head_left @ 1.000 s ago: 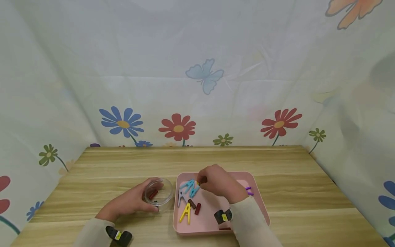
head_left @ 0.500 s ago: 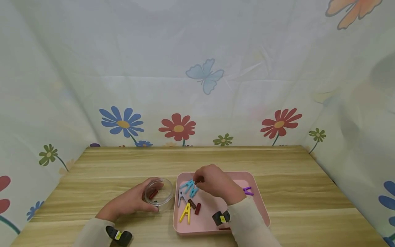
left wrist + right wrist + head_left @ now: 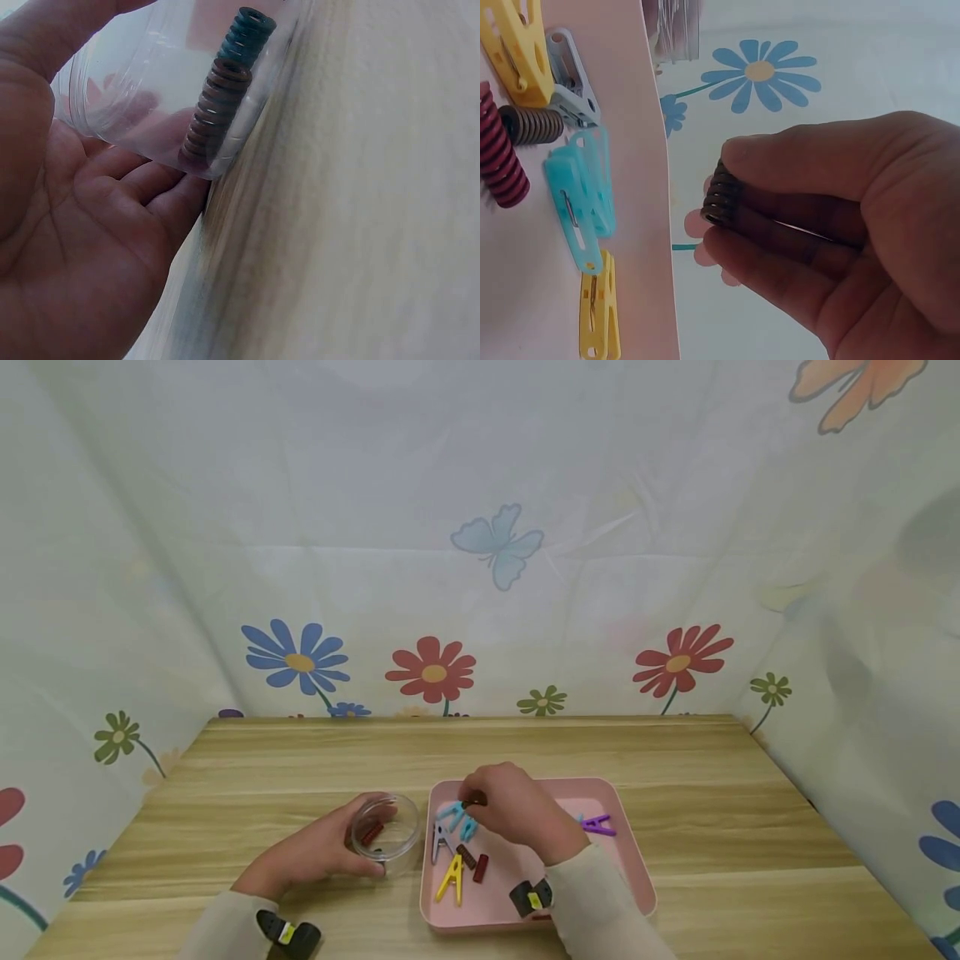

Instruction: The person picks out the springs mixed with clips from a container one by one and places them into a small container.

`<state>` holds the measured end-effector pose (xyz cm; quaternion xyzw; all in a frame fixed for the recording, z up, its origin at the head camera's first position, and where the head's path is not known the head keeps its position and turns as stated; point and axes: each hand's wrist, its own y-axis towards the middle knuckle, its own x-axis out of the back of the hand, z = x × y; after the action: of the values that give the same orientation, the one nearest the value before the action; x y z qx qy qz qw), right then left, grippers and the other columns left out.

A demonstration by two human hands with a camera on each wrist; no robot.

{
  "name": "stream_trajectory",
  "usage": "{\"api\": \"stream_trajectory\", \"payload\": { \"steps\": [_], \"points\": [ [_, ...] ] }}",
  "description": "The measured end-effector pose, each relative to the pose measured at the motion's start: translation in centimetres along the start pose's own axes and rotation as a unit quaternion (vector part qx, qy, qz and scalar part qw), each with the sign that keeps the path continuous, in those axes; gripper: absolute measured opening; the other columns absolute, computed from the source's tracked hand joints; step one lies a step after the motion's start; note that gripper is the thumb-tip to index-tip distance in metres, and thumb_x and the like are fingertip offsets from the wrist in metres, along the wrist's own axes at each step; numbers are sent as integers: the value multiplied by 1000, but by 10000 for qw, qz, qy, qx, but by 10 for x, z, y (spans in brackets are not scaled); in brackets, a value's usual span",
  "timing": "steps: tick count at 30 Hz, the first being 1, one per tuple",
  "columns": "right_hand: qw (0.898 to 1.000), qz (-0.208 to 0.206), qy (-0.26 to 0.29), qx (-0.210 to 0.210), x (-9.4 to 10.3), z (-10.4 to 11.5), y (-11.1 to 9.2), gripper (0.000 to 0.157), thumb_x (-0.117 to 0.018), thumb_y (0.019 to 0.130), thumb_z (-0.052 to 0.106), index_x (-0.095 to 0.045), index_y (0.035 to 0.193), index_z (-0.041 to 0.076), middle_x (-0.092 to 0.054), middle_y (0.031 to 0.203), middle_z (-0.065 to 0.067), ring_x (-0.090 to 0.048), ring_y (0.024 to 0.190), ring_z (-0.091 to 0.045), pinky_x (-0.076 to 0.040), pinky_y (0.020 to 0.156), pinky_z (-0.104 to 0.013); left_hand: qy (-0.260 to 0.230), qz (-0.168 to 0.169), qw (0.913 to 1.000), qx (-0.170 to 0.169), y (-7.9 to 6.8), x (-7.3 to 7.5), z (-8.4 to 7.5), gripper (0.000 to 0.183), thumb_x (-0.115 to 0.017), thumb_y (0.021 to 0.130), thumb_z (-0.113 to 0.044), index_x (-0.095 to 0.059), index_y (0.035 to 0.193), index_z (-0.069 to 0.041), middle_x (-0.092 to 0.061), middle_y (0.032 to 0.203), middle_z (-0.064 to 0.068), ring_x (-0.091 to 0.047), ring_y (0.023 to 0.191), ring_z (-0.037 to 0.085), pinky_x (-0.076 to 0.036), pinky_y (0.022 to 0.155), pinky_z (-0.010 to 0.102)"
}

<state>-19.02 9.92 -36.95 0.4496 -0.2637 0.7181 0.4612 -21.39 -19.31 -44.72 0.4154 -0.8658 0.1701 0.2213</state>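
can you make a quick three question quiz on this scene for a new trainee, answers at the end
1. True or false: the left hand holds the clear container outside the pink tray.
2. What do the right hand's fingers pinch?
a) a purple clip
b) a dark spring
c) a yellow clip
3. In the left wrist view, how many springs show inside the container?

Key: 1. True; 2. b; 3. Two

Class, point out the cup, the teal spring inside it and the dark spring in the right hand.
Cup (image 3: 165, 67), left wrist view: clear side wall.
Teal spring (image 3: 245, 37), left wrist view: coils.
Dark spring (image 3: 721, 193), right wrist view: middle coils.
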Motion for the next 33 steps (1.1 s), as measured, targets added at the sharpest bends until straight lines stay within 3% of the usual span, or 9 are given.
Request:
{"api": "stream_trajectory", "payload": {
  "steps": [3, 7, 12, 22, 28, 33],
  "points": [
    [9998, -58, -78, 158, -1, 0, 1, 12, -69, 90, 17, -73, 101, 13, -65, 86, 8, -55, 74, -7, -51, 71, -19, -20, 3, 10000, -7, 0, 0, 1, 88, -85, 73, -32, -34, 144, -20, -47, 148, 7, -39, 140, 30, -35, 111, 30],
    [9993, -121, -127, 326, -2, 0, 2, 12, -68, 90, 17, -73, 101, 13, -66, 87, 8, -55, 73, -5, -51, 71, -20, -71, 6, 10000, -55, 0, 0, 1, 88, -85, 73, -31, -34, 144, -20, -46, 148, 8, -39, 140, 30, -36, 107, 14],
    [9993, -98, -117, 340, -2, 3, 3, 13, -68, 91, 18, -73, 101, 13, -66, 88, 8, -55, 73, -5, -49, 69, -19, -151, 13, 9999, -71, 0, 0, 2, 88, -85, 73, -30, -34, 144, -20, -46, 148, 9, -38, 141, 30, -33, 99, 4],
    [9985, -133, -215, 482, -5, 8, 2, 13, -68, 91, 19, -73, 103, 16, -66, 90, 9, -54, 75, -3, -50, 71, -18, -166, 17, 9998, -102, 0, 0, 1, 87, -84, 74, -30, -34, 144, -21, -46, 148, 9, -38, 141, 31, -33, 99, 4],
    [9972, -251, -348, 620, -5, 10, 1, 13, -68, 91, 21, -73, 103, 16, -67, 92, 8, -55, 76, -2, -51, 73, -18, -120, 15, 9999, -96, -1, 0, 0, 87, -84, 74, -30, -34, 144, -21, -46, 148, 9, -39, 140, 30, -37, 110, 24],
    [9953, -384, -483, 748, -6, 12, 1, 16, -68, 91, 21, -73, 106, 16, -69, 95, 7, -58, 80, -2, -52, 76, -20, -170, 24, 9998, -116, -1, 0, -1, 86, -84, 75, -29, -34, 144, -20, -46, 148, 9, -39, 140, 31, -35, 103, 9]
  ]
}}
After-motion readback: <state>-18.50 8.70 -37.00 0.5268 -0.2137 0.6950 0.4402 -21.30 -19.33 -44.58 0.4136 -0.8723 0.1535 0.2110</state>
